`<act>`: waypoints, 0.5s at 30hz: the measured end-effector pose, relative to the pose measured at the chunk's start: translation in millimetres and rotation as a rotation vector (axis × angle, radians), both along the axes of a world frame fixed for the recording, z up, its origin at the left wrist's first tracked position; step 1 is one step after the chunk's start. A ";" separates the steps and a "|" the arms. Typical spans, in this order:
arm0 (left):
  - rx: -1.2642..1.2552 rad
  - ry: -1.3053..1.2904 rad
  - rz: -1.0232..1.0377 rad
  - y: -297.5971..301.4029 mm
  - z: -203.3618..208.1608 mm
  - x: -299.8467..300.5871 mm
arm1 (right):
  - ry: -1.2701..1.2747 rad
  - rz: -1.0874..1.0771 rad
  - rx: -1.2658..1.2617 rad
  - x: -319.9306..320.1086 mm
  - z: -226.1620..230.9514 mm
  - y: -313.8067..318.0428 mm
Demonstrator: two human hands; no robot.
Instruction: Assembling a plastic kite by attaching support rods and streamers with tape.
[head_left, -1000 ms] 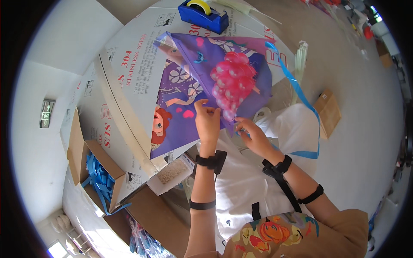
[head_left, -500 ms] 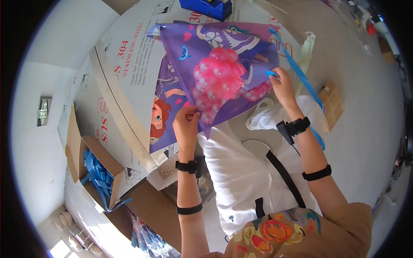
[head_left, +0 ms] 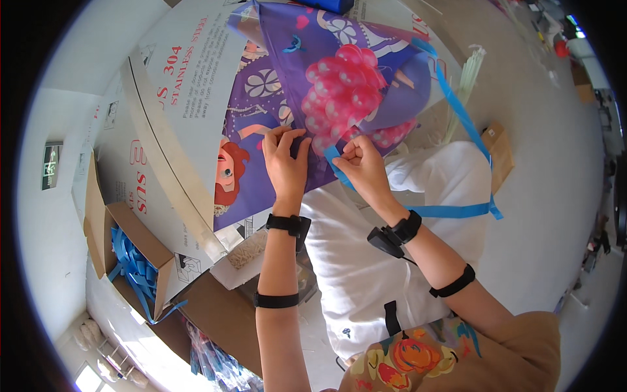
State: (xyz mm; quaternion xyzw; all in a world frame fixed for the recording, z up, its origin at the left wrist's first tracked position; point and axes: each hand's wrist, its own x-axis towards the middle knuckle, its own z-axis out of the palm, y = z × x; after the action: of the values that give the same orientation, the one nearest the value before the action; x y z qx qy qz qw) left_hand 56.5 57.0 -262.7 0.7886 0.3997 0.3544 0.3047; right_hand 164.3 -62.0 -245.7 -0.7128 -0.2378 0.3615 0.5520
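A thin purple kite [head_left: 287, 78], printed with pink balloons and cartoon figures, lies spread across the board and over my knee. My left hand [head_left: 285, 163] is on its lower part, fingers curled and thumb drawn in, pinching the film. Close beside it, my right hand [head_left: 366, 171] grips the end of a blue ribbon [head_left: 454, 101] between thumb and fingers. That ribbon end rests against the kite just below the balloons. The rest of the ribbon loops from the kite's right side down and back across my white trousers.
A cardboard box [head_left: 166, 271] of blue ribbons stands at the left, beside a small box of pale bits [head_left: 245, 253]. Pale thin sticks [head_left: 467, 95] and a brown carton [head_left: 498, 157] are at the right. A blue holder [head_left: 333, 5] sits at the far edge.
My right hand has moved left and down with the blue ribbon end, from the kite's right edge to beside my left hand. My left hand has shifted up slightly along the kite.
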 end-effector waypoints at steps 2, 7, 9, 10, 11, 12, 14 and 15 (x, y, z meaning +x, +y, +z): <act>0.048 -0.037 -0.038 0.5 -0.8 -3.5 | -0.118 -0.049 -0.082 -4.8 -4.2 10.4; 0.107 0.021 -0.230 1.7 0.3 -4.6 | -0.210 0.000 -0.144 -4.7 6.2 19.2; 0.089 0.045 -0.223 -1.4 4.9 -1.7 | -0.244 0.026 -0.170 -1.1 9.6 19.6; 0.077 0.070 -0.217 -2.7 6.9 -0.1 | -0.246 0.066 -0.181 1.0 11.3 19.2; 0.073 0.074 -0.211 -1.8 7.7 -2.6 | -0.242 0.112 -0.186 -0.2 13.4 18.9; 0.082 0.081 -0.209 0.0 8.2 -5.3 | -0.239 0.119 -0.189 -1.6 14.8 18.0; 0.080 0.083 -0.205 1.1 4.6 -5.0 | -0.262 0.207 -0.073 0.9 12.5 11.9; 0.094 0.077 -0.208 1.1 2.5 -5.4 | -0.260 0.213 -0.079 1.3 11.9 6.7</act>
State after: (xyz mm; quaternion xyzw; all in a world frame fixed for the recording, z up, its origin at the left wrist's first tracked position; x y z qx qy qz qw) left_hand 51.1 58.1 -260.2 0.8522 0.3103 0.3085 0.2869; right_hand 165.6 -55.3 -233.8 -0.7455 -0.3671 0.3319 0.4464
